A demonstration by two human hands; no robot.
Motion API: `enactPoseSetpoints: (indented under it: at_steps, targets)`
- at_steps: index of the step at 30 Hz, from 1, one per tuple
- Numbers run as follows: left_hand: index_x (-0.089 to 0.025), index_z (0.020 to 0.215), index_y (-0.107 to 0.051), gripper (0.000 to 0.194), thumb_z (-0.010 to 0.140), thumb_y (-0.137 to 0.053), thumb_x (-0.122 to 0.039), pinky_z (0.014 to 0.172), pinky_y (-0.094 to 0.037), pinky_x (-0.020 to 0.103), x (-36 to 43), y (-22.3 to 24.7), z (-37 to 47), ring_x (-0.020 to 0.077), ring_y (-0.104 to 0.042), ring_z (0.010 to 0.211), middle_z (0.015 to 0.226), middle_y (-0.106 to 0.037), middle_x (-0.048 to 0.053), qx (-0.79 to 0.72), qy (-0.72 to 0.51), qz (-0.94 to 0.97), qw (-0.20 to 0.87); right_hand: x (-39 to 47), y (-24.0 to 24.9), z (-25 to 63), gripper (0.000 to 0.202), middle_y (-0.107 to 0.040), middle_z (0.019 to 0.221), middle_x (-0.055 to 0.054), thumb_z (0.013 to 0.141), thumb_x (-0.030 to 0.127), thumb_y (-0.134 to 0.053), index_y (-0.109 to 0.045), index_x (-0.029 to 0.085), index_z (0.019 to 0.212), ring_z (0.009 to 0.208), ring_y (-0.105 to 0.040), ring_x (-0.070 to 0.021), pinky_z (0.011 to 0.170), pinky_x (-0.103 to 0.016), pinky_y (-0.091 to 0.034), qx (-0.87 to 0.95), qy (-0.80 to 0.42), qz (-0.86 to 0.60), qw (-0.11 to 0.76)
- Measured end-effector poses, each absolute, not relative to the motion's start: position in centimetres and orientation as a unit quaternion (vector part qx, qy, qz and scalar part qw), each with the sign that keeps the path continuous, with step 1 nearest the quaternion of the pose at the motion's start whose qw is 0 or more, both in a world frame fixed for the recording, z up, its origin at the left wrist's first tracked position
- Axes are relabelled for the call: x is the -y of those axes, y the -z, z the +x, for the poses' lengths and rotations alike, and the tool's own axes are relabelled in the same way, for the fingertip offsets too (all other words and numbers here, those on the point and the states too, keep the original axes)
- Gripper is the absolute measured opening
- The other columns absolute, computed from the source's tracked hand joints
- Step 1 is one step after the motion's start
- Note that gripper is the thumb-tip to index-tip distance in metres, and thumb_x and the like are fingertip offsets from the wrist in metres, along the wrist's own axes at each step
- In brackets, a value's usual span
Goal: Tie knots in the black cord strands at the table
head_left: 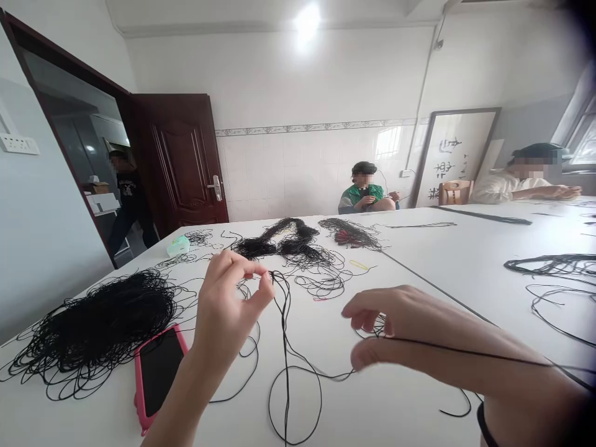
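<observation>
My left hand (233,292) is raised over the white table, thumb and index fingertip pinched on the looped top of several thin black cords (285,329). The cords hang down from the pinch, and one forms a wide loop low in the middle. To the right, my right hand (386,323) has its fingers curled, with a gap between thumb and index finger. A black cord (447,349) runs through this hand and back across the wrist and forearm. Exactly how the fingers grip it is partly hidden. A dark band (484,425) circles the right wrist.
A big black cord heap (102,323) and a pink-cased phone (161,372) lie left on the table (326,403). More cord piles (298,239) sit ahead, with a pale green item (178,246) nearby. Two people (367,192) sit beyond; another stands in the doorway.
</observation>
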State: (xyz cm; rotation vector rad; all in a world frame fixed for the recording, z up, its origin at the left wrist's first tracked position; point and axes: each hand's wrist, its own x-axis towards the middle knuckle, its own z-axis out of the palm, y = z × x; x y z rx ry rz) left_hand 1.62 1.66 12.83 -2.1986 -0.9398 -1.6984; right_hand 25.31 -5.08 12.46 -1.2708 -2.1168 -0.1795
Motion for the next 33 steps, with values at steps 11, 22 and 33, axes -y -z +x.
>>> enactPoseSetpoints:
  at_steps: [11,22,33]
  targets:
    - [-0.016,0.074,-0.058,0.009,0.078,-0.056,-0.008,0.065,-0.043,0.024,-0.5,-12.9,2.1,0.0102,-0.048,0.071,0.07,-0.051,-0.001,0.265,0.579,-0.76,0.13,6.0,-14.7,23.1,0.022,-0.066,0.069,0.002,0.088,0.044,-0.051,-0.062,0.025,0.082,0.053,-0.06,-0.0119,0.041,-0.021,-0.045,0.706,0.177,-0.507,0.463]
    - [-0.012,0.075,-0.06,0.007,0.076,-0.061,-0.005,0.062,-0.041,0.023,1.0,-13.1,3.2,0.0102,-0.046,0.069,0.069,-0.05,0.0,0.206,0.583,-0.769,0.164,5.6,-14.2,19.3,0.013,-0.063,0.08,0.004,0.086,0.039,-0.054,-0.058,0.027,0.084,0.077,-0.061,-0.0095,0.042,-0.014,-0.04,0.718,-0.068,-0.523,0.454]
    - [-0.013,0.079,-0.059,0.008,0.076,-0.063,-0.007,0.063,-0.04,0.025,1.1,-12.7,3.3,0.0111,-0.045,0.07,0.071,-0.05,0.0,0.193,0.568,-0.779,0.182,6.1,-14.3,19.0,0.02,-0.056,0.069,0.004,0.09,0.025,-0.05,-0.06,0.022,0.072,0.06,-0.049,-0.0066,0.049,-0.019,-0.037,0.749,-0.06,-0.478,0.456]
